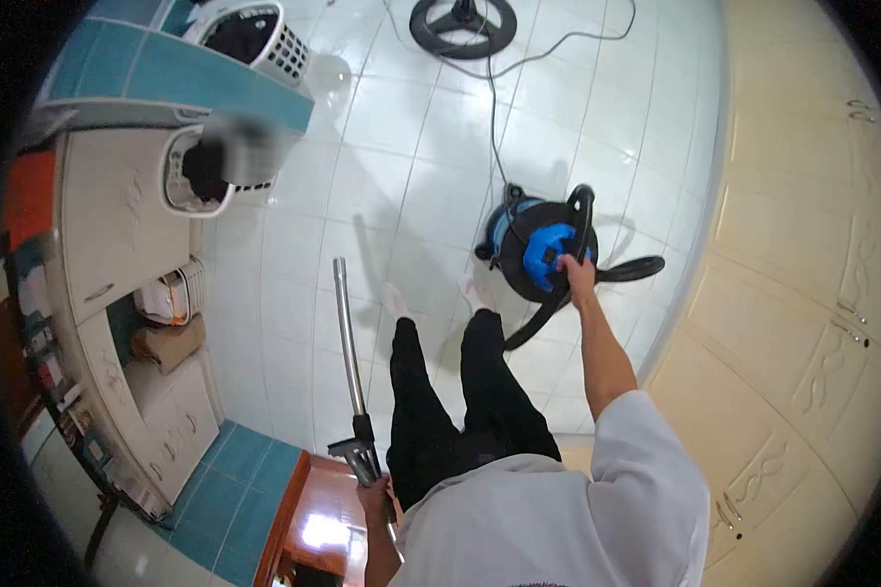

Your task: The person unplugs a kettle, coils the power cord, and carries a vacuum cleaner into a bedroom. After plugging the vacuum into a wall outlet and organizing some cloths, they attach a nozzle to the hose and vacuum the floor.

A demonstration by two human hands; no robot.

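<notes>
Wand [347, 338] in L hand [373, 497]; R hand [577, 278] at vac [541, 256]

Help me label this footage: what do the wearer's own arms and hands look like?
A loose, pale grey short sleeve covers the right upper arm; both forearms are bare. The right hand and left hand look ungloved. The left sleeve cannot be made out.

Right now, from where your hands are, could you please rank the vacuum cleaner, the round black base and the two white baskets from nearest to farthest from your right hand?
1. Vacuum cleaner: right at the right hand.
2. Round black base: ahead on the floor.
3. White baskets, both on the left: too close to call between them.
</notes>
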